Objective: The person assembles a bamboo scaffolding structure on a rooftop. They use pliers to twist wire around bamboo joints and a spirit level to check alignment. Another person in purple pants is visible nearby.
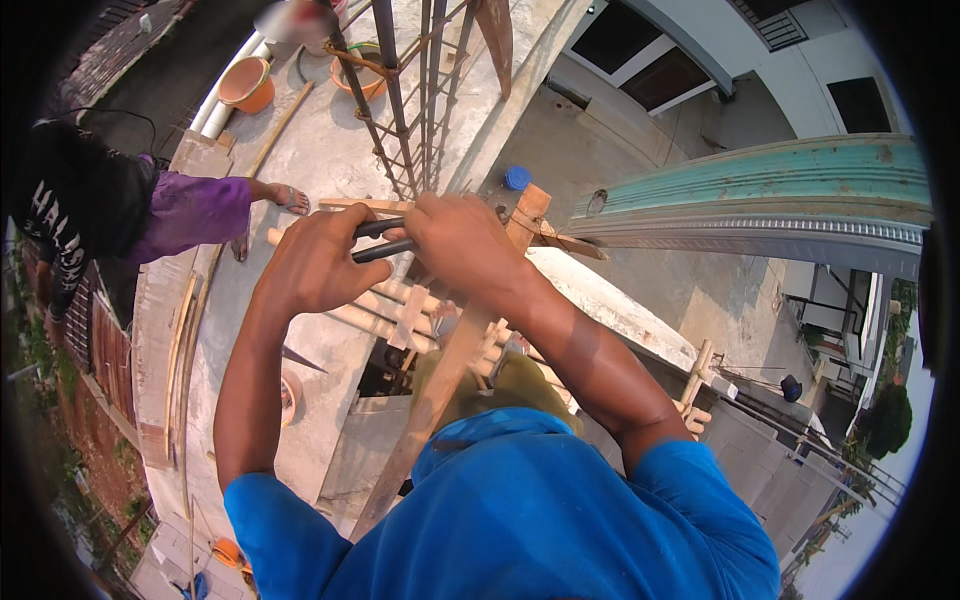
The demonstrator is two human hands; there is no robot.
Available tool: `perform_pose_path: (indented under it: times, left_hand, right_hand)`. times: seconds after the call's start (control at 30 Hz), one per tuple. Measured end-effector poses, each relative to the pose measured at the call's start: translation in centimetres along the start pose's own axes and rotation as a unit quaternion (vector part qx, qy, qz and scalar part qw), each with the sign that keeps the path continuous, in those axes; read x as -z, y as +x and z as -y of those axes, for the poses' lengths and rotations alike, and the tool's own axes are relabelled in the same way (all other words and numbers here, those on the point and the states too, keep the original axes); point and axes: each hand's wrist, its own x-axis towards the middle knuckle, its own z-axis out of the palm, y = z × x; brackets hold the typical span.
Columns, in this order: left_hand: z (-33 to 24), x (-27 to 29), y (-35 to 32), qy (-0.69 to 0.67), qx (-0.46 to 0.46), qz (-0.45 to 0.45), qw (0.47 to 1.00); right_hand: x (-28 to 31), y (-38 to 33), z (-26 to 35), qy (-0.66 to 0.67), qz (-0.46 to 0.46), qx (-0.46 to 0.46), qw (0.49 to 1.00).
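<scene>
In front of me, both hands hold a two-handled black tool; its two dark handles run side by side between my hands, and its working end is hidden. My left hand curls its fingers and thumb around the left ends of the handles. Over the right ends, my right hand is closed, back of the hand upward. Just beyond my hands rises a tall cage of rusty reinforcing bars. A wooden plank slants under my right forearm, and a short wooden block lies near its far end.
Bamboo poles lie below my hands, beside an opening in the concrete. At left stands a person in purple shorts. Orange buckets sit on the slab at far left. A long green ribbed panel juts in from the right above a lower yard.
</scene>
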Motion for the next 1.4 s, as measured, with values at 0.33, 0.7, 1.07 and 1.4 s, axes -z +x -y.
perform_pose_path:
  times: [0.33,0.7,1.07,1.4]
  left_hand:
    - [-0.3,3.3,-7.7,-0.134,0.135,-0.121,0.974]
    - [-14.7,-12.6,-20.8,-0.111,0.239,-0.436,0.861]
    - [-26.0,-25.5,-14.5,-0.307,0.031,-0.139,0.941]
    - [-18.5,-28.8,6.1,-0.679,0.125,-0.379,0.615]
  right_hand:
    - [7.2,2.0,5.1,0.008,-0.088,0.159,0.983]
    - [7.7,-17.0,4.4,0.837,0.147,-0.096,0.519]
    - [8.6,-31.8,0.2,0.745,-0.117,-0.135,0.643]
    - [9.2,-46.8,-7.9,0.568,-0.265,-0.353,0.694]
